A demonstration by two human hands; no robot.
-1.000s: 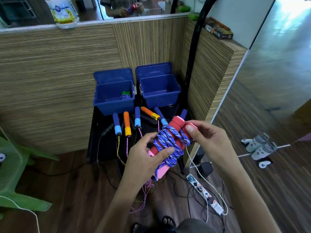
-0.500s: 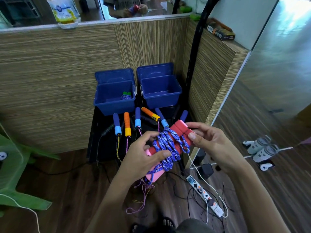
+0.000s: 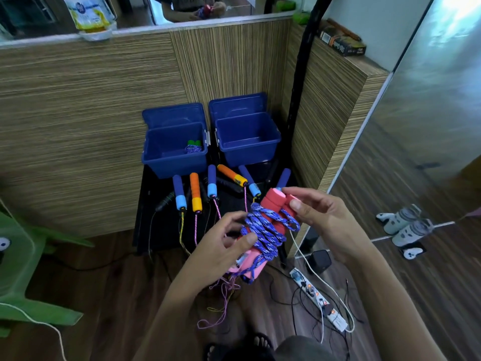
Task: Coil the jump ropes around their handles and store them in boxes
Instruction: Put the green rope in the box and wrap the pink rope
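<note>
I hold a pair of red and pink jump rope handles (image 3: 273, 204) side by side, with blue and white rope (image 3: 265, 230) coiled around their middle. My left hand (image 3: 221, 246) grips the lower half of the bundle, thumb on the rope. My right hand (image 3: 325, 220) pinches the red top end between thumb and fingers. Two open blue boxes stand beyond: the left box (image 3: 174, 162) holds a coiled rope with green handles (image 3: 194, 145), the right box (image 3: 247, 149) shows nothing inside. Several loose blue and orange handles (image 3: 195, 194) lie on the black mat.
A wood-grain partition (image 3: 104, 126) walls the back and right. A green plastic chair (image 3: 23, 256) stands at left. A power strip (image 3: 320, 300) with cables lies on the floor at right, beside a small black speaker (image 3: 321, 261). Slippers (image 3: 406, 225) show in the mirror.
The bundle has tilted more upright and risen slightly. My right hand has shifted up to the red handle tops, and the rope coils sit looser around the middle.
</note>
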